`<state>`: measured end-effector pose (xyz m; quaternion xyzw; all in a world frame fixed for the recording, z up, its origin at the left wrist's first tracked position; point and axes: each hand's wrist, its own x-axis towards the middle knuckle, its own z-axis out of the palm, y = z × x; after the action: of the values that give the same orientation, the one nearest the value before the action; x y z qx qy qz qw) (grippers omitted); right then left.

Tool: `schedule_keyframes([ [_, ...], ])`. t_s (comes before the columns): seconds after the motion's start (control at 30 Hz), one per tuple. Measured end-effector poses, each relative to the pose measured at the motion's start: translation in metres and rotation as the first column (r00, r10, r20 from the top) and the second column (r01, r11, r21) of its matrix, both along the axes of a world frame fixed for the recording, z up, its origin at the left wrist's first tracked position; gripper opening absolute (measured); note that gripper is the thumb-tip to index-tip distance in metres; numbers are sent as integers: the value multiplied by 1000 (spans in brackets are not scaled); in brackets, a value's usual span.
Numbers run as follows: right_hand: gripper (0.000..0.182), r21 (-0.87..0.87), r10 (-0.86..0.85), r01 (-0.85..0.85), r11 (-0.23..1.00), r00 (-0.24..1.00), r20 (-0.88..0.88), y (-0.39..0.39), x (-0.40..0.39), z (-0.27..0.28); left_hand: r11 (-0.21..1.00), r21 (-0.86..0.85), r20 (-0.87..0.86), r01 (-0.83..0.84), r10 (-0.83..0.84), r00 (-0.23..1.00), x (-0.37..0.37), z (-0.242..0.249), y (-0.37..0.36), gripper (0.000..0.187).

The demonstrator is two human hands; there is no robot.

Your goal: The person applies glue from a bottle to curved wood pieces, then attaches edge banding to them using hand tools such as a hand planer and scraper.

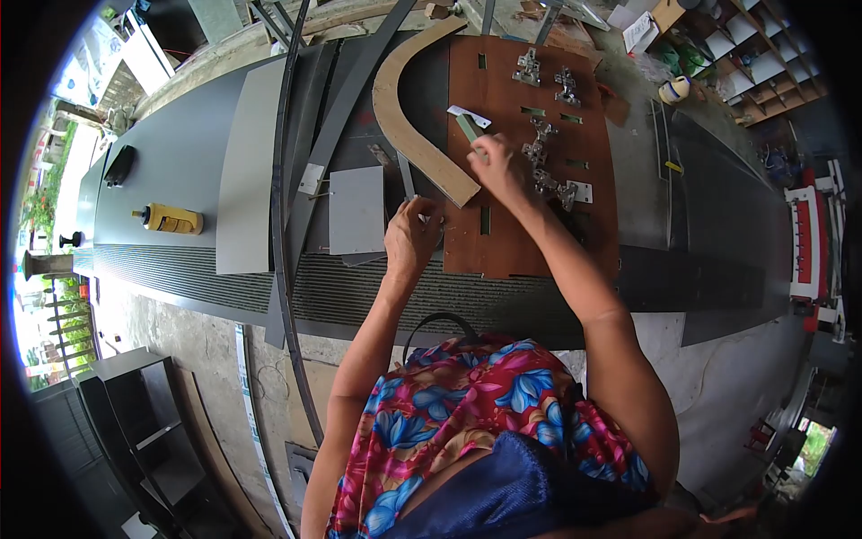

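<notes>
My right hand (499, 169) is closed round a short green bar (469, 128), above the left part of a reddish-brown slotted board (521, 238). A white plate (476, 115) lies beside the bar's far end. My left hand (413, 235) is closed in a pinch by the board's left edge; what its fingers hold is hidden. A narrow grey strip (405, 172) reaches to those fingertips. Between my hands and beyond them lies a curved wooden piece (395, 112). Several metal cabinet hinges (528, 66) rest on the board's right half.
A grey square panel (357, 211) lies left of my left hand. Long dark strips (346, 112) and a pale panel (245, 171) cross the table. A yellow glue bottle (171, 219) lies further left. Dark shelving (166, 431) stands lower left; a pigeonhole rack (763, 54) is upper right.
</notes>
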<state>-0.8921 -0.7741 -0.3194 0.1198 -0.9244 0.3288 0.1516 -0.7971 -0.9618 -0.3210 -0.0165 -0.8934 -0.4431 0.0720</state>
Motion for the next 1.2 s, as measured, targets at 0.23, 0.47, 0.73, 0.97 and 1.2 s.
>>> schedule_keyframes([
  [0.23,62,290,54,-86,953,992,115,-46,15,-34,994,106,105,2,-13,994,3,2,2,18],
  [0.47,55,-14,-1,1,1000,1000,-10,-64,13,-4,683,692,306,-235,17,952,-21,-4,-7,41],
  [0.73,60,-241,44,-25,970,996,77,-85,62,34,353,926,158,-132,-47,986,-28,23,-6,31],
  [0.97,69,-411,493,-352,841,811,316,-39,44,58,144,981,142,-130,-74,987,1,39,-39,43],
  [1.2,59,343,-199,208,916,978,-63,6,-19,-50,96,983,158,-155,-28,987,35,45,-67,49],
])
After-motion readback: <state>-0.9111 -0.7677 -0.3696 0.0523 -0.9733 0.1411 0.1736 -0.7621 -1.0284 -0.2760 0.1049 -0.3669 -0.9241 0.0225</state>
